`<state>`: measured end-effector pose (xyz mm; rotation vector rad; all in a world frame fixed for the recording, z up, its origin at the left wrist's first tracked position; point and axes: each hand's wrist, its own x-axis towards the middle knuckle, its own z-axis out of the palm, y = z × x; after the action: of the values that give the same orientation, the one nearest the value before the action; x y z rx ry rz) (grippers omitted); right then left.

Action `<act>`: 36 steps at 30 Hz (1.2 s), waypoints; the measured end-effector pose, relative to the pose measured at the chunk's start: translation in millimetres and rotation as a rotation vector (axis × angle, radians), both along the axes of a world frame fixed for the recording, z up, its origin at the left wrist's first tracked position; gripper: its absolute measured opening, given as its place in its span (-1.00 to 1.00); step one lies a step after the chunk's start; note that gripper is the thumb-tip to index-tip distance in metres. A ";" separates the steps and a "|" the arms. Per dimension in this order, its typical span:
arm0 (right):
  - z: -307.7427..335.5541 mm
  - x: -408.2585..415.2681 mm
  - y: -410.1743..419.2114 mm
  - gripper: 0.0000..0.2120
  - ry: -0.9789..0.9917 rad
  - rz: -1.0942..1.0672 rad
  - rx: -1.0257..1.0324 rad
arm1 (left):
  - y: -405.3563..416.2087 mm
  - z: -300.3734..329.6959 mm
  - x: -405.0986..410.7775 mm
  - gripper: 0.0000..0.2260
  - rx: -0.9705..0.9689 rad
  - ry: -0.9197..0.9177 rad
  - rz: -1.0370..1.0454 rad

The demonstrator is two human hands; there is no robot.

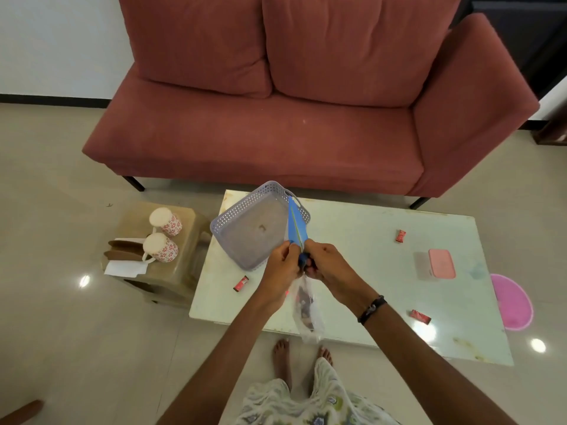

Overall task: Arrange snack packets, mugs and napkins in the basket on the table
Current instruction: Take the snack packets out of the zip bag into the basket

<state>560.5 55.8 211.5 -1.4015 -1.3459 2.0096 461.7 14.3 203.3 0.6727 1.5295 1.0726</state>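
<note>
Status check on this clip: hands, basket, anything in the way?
Left hand and right hand both grip blue packet. Basket holds no items. Mugs on side stool. Nothing blocking.

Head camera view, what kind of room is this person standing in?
Most likely a home living room: a red two-seat sofa faces a low white coffee table, with a small side stool holding floral mugs on a tiled floor.

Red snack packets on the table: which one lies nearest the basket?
The small red snack packet just below the lavender perforated plastic basket, left of the hands. The other two lie farther right.
</note>
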 end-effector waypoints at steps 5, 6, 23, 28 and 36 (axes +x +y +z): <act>-4.2 -1.6 -3.3 -0.71 0.118 -0.285 -0.084 | 7.9 -1.2 7.9 -0.70 -0.024 -0.125 0.209; -4.2 -2.7 -4.8 -0.70 0.138 -0.328 -0.085 | 8.5 -1.4 8.9 -0.70 -0.023 -0.118 0.234; -5.7 3.8 23.8 -0.74 -0.423 0.308 0.710 | 14.7 9.4 -22.9 -0.76 -0.139 0.569 -0.226; -8.3 14.2 18.4 -0.74 -0.553 0.159 0.697 | 20.0 14.2 -25.2 -0.87 -0.058 0.862 -0.226; -9.1 -0.8 30.8 -0.81 -0.735 0.224 0.674 | 2.3 24.2 -19.8 -0.83 0.010 0.938 -0.384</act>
<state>559.8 86.6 202.5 -1.7288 -2.2780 0.9335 441.9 16.6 227.5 1.5433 2.0359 0.4601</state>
